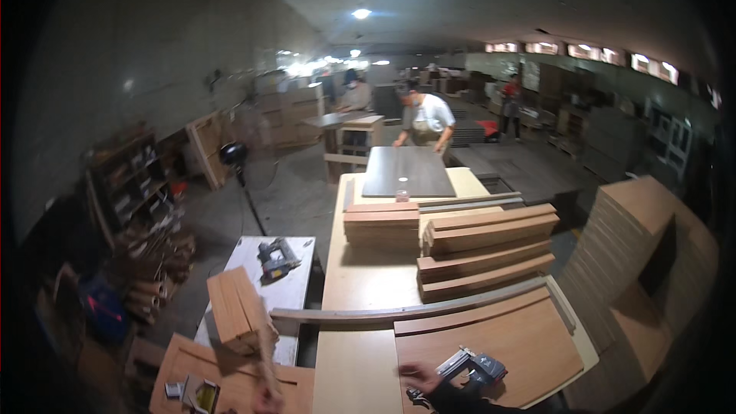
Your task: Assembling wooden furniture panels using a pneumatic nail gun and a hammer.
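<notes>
1. My left hand (268, 399): at the lower end of a thin stick (266, 353); too blurred to tell whether the fingers close on it.
2. My right hand (420, 376): fingers loosely spread, nothing visible in them, near the nail gun (479, 369).
3. One wide board (537, 337): flat on the table (349, 360), beneath that nail gun. Done, as far as I can judge: one wood strip (475, 317) laid along its far edge, beside the metal bar (345, 314). Whether it is fastened, I cannot tell.
4. Left, by my judgement: the board's near part, where I see no strip; the work looks partway.
5. One bundle of boards (230, 303), on the white side table (299, 310), with a second nail gun (277, 261) beyond.
6. Stacked wood pieces (491, 231), past the bar, apparently unused.
7. One grey panel (406, 170), farther off, a co-worker (431, 113) leaning over it.
</notes>
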Motion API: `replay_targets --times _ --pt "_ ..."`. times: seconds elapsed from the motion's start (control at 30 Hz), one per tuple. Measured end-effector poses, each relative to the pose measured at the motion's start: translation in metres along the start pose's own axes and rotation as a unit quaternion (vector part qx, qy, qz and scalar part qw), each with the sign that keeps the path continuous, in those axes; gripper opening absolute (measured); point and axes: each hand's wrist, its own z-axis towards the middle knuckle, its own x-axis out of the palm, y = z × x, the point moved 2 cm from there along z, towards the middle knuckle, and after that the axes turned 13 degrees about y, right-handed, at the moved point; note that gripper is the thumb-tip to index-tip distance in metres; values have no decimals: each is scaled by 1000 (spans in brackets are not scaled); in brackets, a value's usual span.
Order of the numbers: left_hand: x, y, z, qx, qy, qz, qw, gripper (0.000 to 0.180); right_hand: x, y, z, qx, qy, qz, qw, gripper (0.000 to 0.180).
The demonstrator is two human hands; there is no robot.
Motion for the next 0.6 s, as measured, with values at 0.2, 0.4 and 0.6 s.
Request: replay_targets --times 0.2,0.4,0.6 --pt "195 207 -148 -136 195 574 783 42 74 -19 56 183 -70 231 953 70" --pt "215 262 -114 -165 238 603 743 48 -16 2 -28 112 -374 114 913 41" --pt "242 357 -81 -210 244 635 702 47 -160 -65 -145 69 -403 66 910 29"
